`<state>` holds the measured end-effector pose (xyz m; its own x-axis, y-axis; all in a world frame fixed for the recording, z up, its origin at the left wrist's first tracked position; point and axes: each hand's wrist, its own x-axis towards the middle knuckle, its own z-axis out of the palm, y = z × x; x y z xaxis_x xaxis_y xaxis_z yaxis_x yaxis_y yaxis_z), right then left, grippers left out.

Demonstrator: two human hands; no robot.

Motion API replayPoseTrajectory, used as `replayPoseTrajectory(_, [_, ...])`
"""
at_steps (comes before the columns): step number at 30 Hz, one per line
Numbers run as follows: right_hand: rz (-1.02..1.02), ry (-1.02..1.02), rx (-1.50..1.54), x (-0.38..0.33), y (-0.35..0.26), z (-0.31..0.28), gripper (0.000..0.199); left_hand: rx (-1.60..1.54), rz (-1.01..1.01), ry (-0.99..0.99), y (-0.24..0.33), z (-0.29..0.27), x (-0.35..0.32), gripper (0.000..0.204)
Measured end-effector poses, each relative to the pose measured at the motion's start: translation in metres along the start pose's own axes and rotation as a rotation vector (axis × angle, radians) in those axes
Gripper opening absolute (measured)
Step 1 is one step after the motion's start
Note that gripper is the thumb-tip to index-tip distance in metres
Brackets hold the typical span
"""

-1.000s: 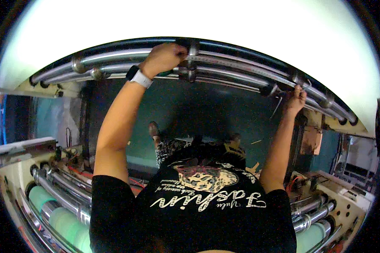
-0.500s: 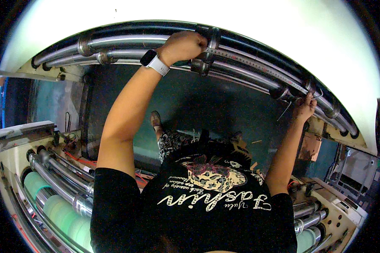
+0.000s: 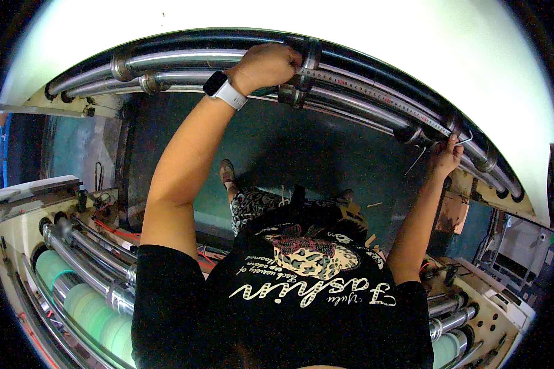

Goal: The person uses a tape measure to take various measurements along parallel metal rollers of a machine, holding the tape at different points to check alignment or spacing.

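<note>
A tape measure's pale marked blade (image 3: 385, 96) is stretched along the steel rollers between my two hands. My left hand (image 3: 269, 64), with a watch on its wrist, is closed at the blade's left end, beside a dark collar (image 3: 312, 55) on the upper roller; its fingertips and what lies under them are partly hidden. Far to the right, my right hand (image 3: 447, 156) pinches the blade's other end next to another collar (image 3: 454, 121). The same hand also has a thin bent metal rod (image 3: 415, 161), like a hex key, sticking out on both sides.
A white curved surface (image 3: 277, 15) rises behind the rollers. Behind me at lower left stand more rollers with green-tinted cylinders (image 3: 86, 305) and red wires (image 3: 120, 230). Further rollers (image 3: 452, 323) sit at lower right. Dark floor (image 3: 314, 147) lies between the machine parts.
Both hands stay almost in place with the tape measure stretched between them. The bent rod in my right hand has tilted slightly.
</note>
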<state>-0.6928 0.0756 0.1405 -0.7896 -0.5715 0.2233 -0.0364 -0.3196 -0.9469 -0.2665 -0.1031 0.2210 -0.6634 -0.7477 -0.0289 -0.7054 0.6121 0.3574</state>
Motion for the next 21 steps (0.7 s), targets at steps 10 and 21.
replayPoseTrajectory(10, [0.065, 0.023, 0.088, 0.003, 0.004, -0.004, 0.016, 0.011, -0.010, 0.000, 0.002, -0.002, -0.001, 0.022])
replayPoseTrajectory(21, [0.013, 0.057, -0.010, -0.006, -0.010, 0.013, 0.023, 0.061, -0.027, 0.043, 0.009, -0.001, -0.004, 0.026])
